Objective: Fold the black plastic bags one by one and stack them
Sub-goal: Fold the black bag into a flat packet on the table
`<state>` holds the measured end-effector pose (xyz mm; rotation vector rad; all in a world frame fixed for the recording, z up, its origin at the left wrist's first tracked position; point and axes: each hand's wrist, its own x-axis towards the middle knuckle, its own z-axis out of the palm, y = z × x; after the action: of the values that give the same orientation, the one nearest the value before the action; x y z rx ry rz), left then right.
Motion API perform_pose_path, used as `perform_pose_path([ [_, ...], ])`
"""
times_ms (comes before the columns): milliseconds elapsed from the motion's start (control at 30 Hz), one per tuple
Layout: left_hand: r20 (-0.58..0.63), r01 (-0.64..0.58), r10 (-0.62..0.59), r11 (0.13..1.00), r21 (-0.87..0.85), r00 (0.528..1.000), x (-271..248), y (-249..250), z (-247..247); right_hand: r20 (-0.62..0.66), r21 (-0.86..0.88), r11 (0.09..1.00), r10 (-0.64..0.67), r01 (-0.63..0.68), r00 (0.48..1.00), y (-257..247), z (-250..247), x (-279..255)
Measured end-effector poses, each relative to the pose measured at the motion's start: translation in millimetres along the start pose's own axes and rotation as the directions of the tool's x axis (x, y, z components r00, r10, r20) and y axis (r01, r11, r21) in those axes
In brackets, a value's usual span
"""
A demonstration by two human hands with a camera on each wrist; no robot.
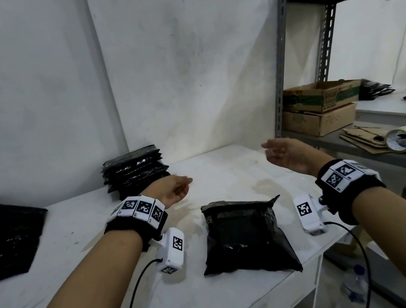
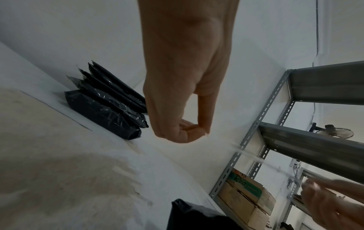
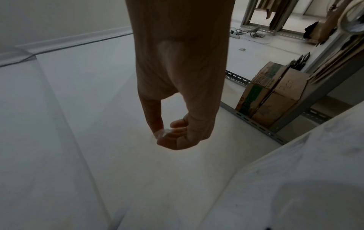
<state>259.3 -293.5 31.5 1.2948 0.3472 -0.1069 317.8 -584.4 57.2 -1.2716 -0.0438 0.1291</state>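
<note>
A folded black bag (image 1: 247,237) (image 2: 197,216) lies on the white table (image 1: 94,264) between my wrists. Both hands hover above the table beyond it. My left hand (image 1: 178,191) (image 2: 189,130) has curled fingers, with the thumb pinching one end of a thin clear strip (image 2: 252,157) that looks like tape. The strip runs across to my right hand (image 1: 280,154) (image 3: 169,132), which pinches the other end. A stack of folded black bags (image 1: 136,173) (image 2: 110,105) stands by the wall behind the left hand. Flat unfolded black bags (image 1: 0,239) lie at the far left.
A grey metal shelf rack (image 1: 283,61) stands right of the table. It holds cardboard boxes (image 1: 322,105), flattened cardboard and a roll of clear tape (image 1: 404,140). The table's right edge runs close to the folded bag. A plastic bottle (image 1: 356,286) lies on the floor below.
</note>
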Motion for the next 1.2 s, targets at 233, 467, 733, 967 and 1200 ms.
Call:
perform_pose_path([
  [233, -0.032, 0.090, -0.087, 0.989, 0.120, 0.996, -0.8, 9.1, 0.5, 0.011, -0.073, 0.988, 0.134, -0.133, 0.991, 9.3, -25.3, -6.2],
  [467, -0.007, 0.112, -0.113, 0.972, 0.205, 0.994, -4.8, 3.9, -3.5, -0.015, -0.213, 0.925, 0.319, -0.315, 0.947, 6.5, -34.2, -23.1],
  [733, -0.002, 0.164, -0.168, 0.958, 0.236, 0.986, -8.6, -11.8, -8.2, -0.117, -0.374, 0.820, 0.422, -0.433, 0.899, 17.0, -40.6, -28.0],
  [967, 0.021, 0.143, -0.150, 0.973, 0.182, 0.989, -11.8, -12.2, -7.8, -0.106, -0.301, 0.824, 0.472, -0.481, 0.875, 11.1, -42.6, -32.9],
  [1200, 0.022, 0.131, -0.140, 0.964, 0.232, 0.990, -12.0, -12.6, -3.9, -0.097, -0.325, 0.811, 0.484, -0.487, 0.870, 12.9, -42.7, -28.2],
])
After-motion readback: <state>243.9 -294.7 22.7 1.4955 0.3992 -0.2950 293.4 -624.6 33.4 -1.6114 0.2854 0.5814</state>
